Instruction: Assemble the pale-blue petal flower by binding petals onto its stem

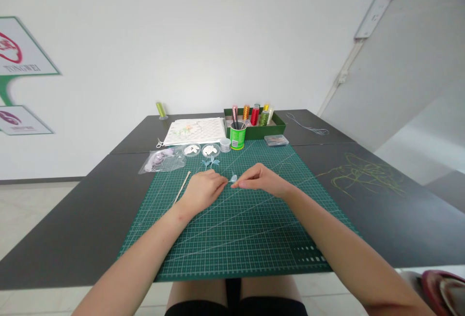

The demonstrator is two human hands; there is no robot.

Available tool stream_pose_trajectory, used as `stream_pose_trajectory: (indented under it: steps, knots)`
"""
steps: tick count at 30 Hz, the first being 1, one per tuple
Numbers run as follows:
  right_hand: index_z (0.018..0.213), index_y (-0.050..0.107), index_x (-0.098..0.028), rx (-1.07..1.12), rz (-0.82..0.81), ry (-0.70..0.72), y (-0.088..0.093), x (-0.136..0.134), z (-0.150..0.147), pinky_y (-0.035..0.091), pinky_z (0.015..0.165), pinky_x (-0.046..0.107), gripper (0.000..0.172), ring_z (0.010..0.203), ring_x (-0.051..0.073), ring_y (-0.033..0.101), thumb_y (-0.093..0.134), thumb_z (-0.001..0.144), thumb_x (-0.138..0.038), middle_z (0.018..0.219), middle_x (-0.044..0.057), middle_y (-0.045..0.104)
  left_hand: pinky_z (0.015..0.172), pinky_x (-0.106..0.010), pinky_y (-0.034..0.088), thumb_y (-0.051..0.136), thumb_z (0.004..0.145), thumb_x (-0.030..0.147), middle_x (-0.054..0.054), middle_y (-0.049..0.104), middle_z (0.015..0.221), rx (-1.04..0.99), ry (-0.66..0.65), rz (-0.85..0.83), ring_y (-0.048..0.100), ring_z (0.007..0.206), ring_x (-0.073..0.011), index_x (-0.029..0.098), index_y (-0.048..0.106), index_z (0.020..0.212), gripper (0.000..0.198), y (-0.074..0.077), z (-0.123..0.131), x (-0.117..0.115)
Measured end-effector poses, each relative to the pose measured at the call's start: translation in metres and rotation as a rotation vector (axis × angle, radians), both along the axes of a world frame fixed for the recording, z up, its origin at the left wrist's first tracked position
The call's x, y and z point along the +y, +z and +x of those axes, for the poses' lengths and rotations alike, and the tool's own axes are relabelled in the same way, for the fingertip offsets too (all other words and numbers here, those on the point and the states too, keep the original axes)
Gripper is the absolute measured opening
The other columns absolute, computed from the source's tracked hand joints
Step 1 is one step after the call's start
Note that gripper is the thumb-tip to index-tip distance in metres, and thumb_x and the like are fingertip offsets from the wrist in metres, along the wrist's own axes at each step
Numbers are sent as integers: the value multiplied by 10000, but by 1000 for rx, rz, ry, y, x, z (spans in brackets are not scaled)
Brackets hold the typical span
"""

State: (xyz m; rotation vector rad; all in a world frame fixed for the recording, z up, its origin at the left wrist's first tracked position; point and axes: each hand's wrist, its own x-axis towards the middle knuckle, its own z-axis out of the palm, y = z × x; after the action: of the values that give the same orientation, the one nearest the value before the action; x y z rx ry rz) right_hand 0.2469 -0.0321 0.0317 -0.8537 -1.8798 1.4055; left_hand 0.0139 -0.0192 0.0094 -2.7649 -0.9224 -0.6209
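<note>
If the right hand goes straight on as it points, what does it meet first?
For the right hand, probably the small pale blue piece just ahead; depth is unclear, so they may be touching.

lt-blue piece (pixel 233 178), grn mat (pixel 232 229) w/ wht grid, brt-grn tin (pixel 238 138), dk-grn box (pixel 279 130), red spool (pixel 255 116)

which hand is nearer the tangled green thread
Right. The right hand is over the mat, left of the thread; the left hand is farther off, on the right hand's far side from it.
</note>
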Motion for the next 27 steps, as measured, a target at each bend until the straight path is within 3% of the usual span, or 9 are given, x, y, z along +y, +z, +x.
stream_pose_trajectory:
  steps: [5, 10, 16, 22, 27]
  knots:
    - [982, 797, -128, 49, -20, -252, -7, 7, 0, 174, 474, 243, 440, 492, 66, 251, 709, 786, -512, 463, -67, 378, 664, -271, 464, 454, 1016, 274, -12, 684, 775, 47, -224, -32, 621, 747, -153, 205, 703, 934, 271, 1, 3, -6]
    - [1031, 780, -110, 25, -105, -401, -22, 19, -1, 130, 463, 245, 516, 466, 61, 203, 688, 762, -540, 454, -94, 289, 711, -266, 486, 448, 1021, 269, -19, 712, 853, -36, -262, -66, 641, 804, -146, 198, 684, 1000, 248, 3, 5, -10]
    - [1003, 781, -102, -82, -183, -337, -35, 24, -1, 132, 456, 240, 503, 456, 60, 204, 689, 748, -525, 445, -96, 291, 708, -272, 480, 481, 1003, 231, -24, 716, 857, -185, -170, 27, 632, 773, -153, 171, 649, 980, 180, 7, 4, -11]
    - [1006, 791, -122, -111, -164, -122, -29, 13, -7, 170, 472, 241, 484, 486, 67, 249, 686, 793, -544, 484, -79, 318, 696, -290, 464, 488, 995, 214, -45, 694, 821, -218, 61, 261, 616, 767, -177, 160, 648, 1000, 169, 8, -3, -4]
    - [1025, 787, -119, -39, -167, -63, -25, 6, -13, 178, 469, 240, 484, 492, 67, 257, 709, 788, -534, 496, -77, 333, 696, -293, 482, 489, 1000, 242, -64, 708, 860, -231, 134, 242, 630, 793, -186, 156, 662, 1098, 216, 3, -3, -1]
